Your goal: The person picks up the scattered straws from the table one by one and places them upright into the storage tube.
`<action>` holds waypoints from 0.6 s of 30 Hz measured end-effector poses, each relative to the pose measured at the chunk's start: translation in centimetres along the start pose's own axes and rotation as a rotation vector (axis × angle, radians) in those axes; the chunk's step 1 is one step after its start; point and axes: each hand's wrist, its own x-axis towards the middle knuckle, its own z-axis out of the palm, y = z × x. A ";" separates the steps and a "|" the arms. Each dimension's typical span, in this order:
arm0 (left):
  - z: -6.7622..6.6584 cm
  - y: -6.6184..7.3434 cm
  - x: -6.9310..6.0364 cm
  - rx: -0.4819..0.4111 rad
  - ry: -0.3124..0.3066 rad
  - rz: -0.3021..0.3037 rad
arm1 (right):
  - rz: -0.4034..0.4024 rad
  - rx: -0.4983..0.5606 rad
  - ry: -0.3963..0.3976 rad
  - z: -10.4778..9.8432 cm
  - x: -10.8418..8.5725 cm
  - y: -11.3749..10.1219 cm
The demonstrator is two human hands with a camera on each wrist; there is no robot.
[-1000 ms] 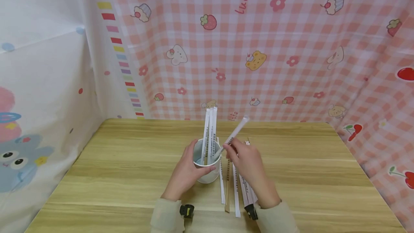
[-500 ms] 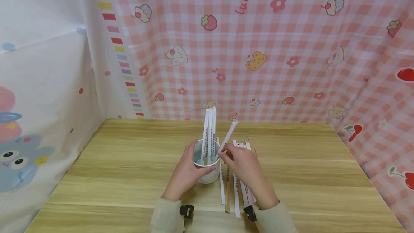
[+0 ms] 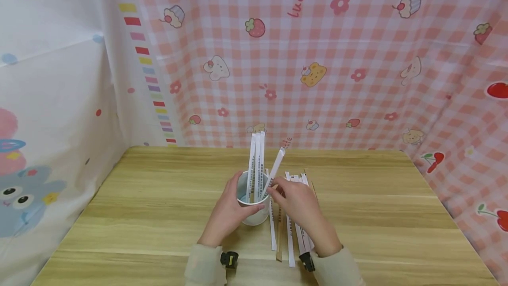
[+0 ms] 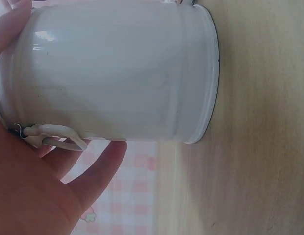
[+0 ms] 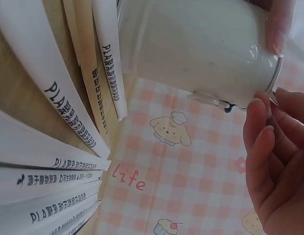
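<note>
A white cup (image 3: 255, 218) stands upright on the wooden table, gripped round its left side by my left hand (image 3: 227, 212); the left wrist view shows the fingers (image 4: 100, 169) around the cup wall (image 4: 108, 73). Several paper-wrapped straws (image 3: 257, 162) lean upright inside it. At the cup's right rim my right hand (image 3: 300, 202) pinches another wrapped straw (image 3: 277, 163), tilted to the right, its lower end inside the cup. In the right wrist view, the right fingertips (image 5: 262, 105) are close to the cup rim.
More wrapped straws lie on the table (image 3: 158, 215) right of the cup: a brown one (image 3: 279, 237), a white one (image 3: 291, 246) and several more partly under my right forearm. A pink checked cloth (image 3: 341, 56) hangs behind the table, a white cloth (image 3: 71, 87) at the left.
My right hand has moved left and slightly down to the cup rim. The straw in it has gone lower into the cup and stands steeper. The left hand has stayed still.
</note>
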 end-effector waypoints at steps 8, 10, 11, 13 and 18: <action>0.0 0.0 0.0 0.001 0.013 0.030 | 0.005 0.052 0.044 -0.6 0.0 0.9; 0.0 0.0 0.0 0.004 0.014 0.030 | 0.013 0.060 0.047 -0.8 0.1 1.3; 0.0 0.0 0.0 0.004 0.014 0.030 | 0.021 0.064 0.049 -1.0 0.1 1.5; 0.0 0.0 0.0 0.009 0.015 0.032 | 0.046 0.074 0.047 -1.3 0.1 1.9; 0.1 0.0 -0.1 0.007 0.018 0.023 | 0.119 0.081 0.016 -2.0 0.0 3.2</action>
